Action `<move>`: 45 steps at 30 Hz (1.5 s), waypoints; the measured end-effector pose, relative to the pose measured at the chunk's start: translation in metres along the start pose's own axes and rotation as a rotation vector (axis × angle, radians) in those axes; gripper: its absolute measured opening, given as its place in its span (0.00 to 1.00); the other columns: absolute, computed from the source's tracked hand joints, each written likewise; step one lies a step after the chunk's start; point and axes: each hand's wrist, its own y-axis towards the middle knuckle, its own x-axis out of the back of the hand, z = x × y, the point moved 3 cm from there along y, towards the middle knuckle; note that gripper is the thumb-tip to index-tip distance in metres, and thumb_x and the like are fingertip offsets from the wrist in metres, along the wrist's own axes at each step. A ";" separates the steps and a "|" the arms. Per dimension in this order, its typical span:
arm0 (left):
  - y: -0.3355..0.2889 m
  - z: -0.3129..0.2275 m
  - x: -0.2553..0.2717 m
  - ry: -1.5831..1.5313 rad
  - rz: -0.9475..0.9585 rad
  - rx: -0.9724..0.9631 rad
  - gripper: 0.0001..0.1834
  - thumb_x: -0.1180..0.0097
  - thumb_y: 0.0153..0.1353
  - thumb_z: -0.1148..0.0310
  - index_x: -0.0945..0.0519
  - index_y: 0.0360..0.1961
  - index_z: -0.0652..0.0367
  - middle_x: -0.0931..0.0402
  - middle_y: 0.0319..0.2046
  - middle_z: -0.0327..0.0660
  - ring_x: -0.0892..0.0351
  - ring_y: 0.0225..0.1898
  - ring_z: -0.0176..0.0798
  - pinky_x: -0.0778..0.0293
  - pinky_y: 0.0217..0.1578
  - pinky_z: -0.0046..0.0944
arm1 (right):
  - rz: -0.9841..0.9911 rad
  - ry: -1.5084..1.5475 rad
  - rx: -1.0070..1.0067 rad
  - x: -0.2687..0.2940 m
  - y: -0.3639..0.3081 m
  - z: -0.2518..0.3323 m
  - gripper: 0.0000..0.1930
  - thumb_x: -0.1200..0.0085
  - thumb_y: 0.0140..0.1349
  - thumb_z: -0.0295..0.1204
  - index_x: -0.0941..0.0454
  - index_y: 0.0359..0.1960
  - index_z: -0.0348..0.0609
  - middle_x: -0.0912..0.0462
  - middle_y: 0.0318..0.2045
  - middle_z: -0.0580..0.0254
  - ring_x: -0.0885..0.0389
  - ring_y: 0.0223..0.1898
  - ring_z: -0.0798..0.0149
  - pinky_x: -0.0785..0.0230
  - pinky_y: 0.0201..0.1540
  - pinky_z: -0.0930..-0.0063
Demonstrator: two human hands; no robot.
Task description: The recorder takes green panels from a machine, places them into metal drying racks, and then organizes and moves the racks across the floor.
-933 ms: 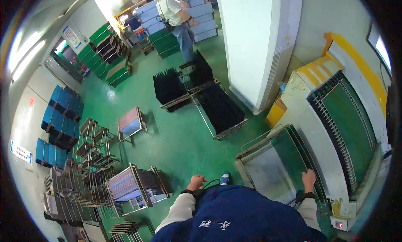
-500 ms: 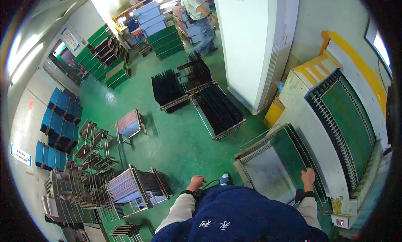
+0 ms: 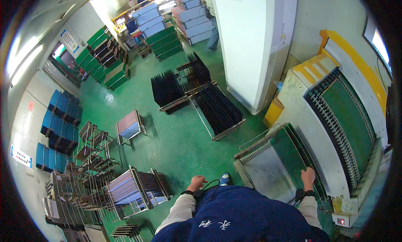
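Green floor point(image 3: 176, 143) runs under everything. Tall white cabinet point(image 3: 253, 41) stands ahead-right, a co-worker point(image 3: 212, 30) partly hidden behind it. Right side: white machine housing point(image 3: 303, 116) with a green inclined bed point(image 3: 349, 116), ribbed strip along its near edge. Mid-floor: cluster of racks loaded with black panels point(image 3: 215, 110), well apart from both hands. To the left, a metal rack point(image 3: 147, 187) of pinkish and blue panels point(image 3: 123, 187); nearer the left hand than the right, not touched. Main item: green boards point(image 3: 285, 148) in a low rack point(image 3: 252, 149) on the floor just right of the person, between the legs and the machine, a grey sheet point(image 3: 266, 171) on the rack's left part. Key relation: right grip point(image 3: 308, 175) sits over the right part of those boards, toward their near end, so most of the board face lies ahead and left of it. Long edges run from far-left to near-right; dark edges of the boards lie close beside the grip on its right. Right hand is clearly the nearer one. Its fingers are curled; can't tell if they're clamped on a board edge or just above it. Left grip point(image 3: 196, 183) hangs by the waist, loosely bent, nothing visible in it; can't tell if fingertips meet.
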 end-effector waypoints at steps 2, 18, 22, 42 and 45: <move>0.001 -0.003 -0.003 0.039 0.002 -0.011 0.16 0.49 0.58 0.68 0.23 0.46 0.61 0.17 0.32 0.44 0.30 0.13 0.33 0.35 0.11 0.34 | -0.074 -0.033 0.038 -0.010 0.006 -0.011 0.18 0.41 0.53 0.37 0.23 0.44 0.42 0.20 0.43 0.50 0.22 0.46 0.50 0.29 0.46 0.57; -0.002 0.005 0.000 0.013 -0.015 0.001 0.16 0.49 0.58 0.67 0.23 0.46 0.61 0.17 0.31 0.44 0.30 0.13 0.33 0.36 0.12 0.34 | -0.018 -0.005 -0.005 -0.007 0.005 -0.003 0.22 0.40 0.54 0.35 0.25 0.49 0.39 0.23 0.49 0.49 0.26 0.52 0.50 0.32 0.52 0.58; -0.002 0.003 -0.002 0.018 -0.023 -0.003 0.16 0.49 0.58 0.66 0.24 0.46 0.62 0.17 0.31 0.44 0.30 0.13 0.32 0.36 0.12 0.34 | -0.076 -0.033 0.029 -0.008 0.006 -0.006 0.19 0.40 0.52 0.37 0.23 0.44 0.40 0.20 0.44 0.51 0.23 0.47 0.50 0.30 0.47 0.57; -0.006 0.005 -0.005 -0.048 -0.029 -0.016 0.16 0.49 0.57 0.69 0.25 0.45 0.64 0.18 0.31 0.47 0.34 0.10 0.32 0.39 0.10 0.35 | -0.117 -0.011 0.066 -0.013 0.005 -0.010 0.16 0.39 0.51 0.37 0.22 0.39 0.41 0.20 0.40 0.49 0.22 0.45 0.48 0.29 0.44 0.55; -0.007 0.007 -0.004 -0.063 -0.016 -0.017 0.16 0.49 0.56 0.70 0.25 0.45 0.64 0.18 0.31 0.48 0.34 0.10 0.33 0.40 0.10 0.35 | -0.106 -0.006 0.054 -0.016 0.004 -0.010 0.17 0.39 0.51 0.37 0.22 0.39 0.41 0.20 0.41 0.49 0.22 0.45 0.48 0.29 0.44 0.55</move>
